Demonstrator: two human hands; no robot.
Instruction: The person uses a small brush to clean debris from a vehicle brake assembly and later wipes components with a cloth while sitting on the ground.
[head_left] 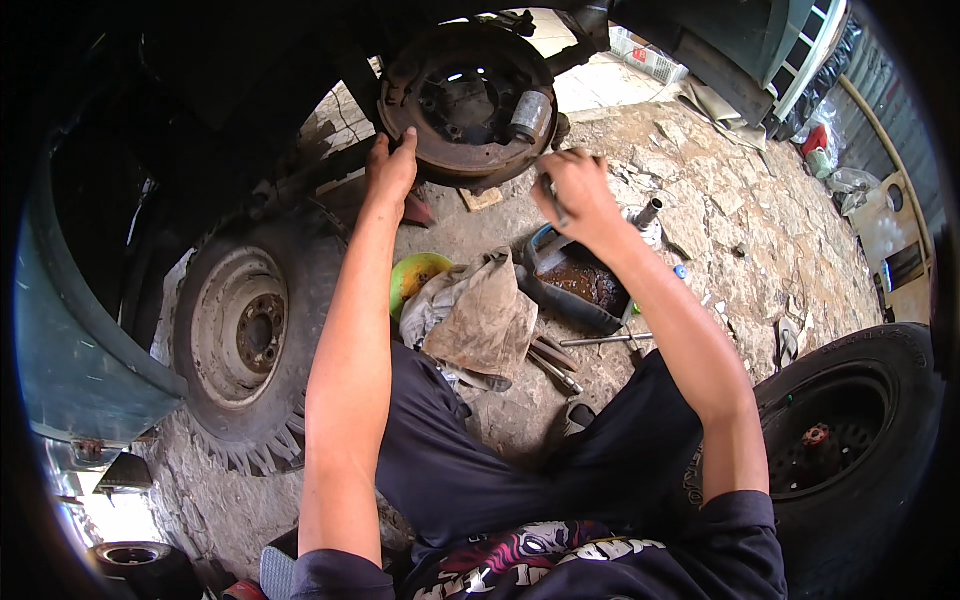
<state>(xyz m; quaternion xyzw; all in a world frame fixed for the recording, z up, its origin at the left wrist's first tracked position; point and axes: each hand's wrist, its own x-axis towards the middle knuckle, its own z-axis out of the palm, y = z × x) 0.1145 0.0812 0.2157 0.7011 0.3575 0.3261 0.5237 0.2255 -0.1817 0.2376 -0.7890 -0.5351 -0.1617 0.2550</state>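
A rusty brake drum hangs at the wheel position under the vehicle. My left hand grips its lower left rim, thumb on the front face and fingers partly hidden. To the right of the drum, my right hand is closed round a short grey metal tool, whose kind I cannot make out. A small grey cylindrical can with a dark end shows against the drum's right face. Below my hands lie a crumpled brown rag and a cut-open dark container holding brown, oily liquid.
A wheel with a pale rim leans at the left; a large tyre lies at the right. A yellow-green bowl sits beside the rag. A metal bar and other tools rest on the rough stone floor. The vehicle's body overhangs the left.
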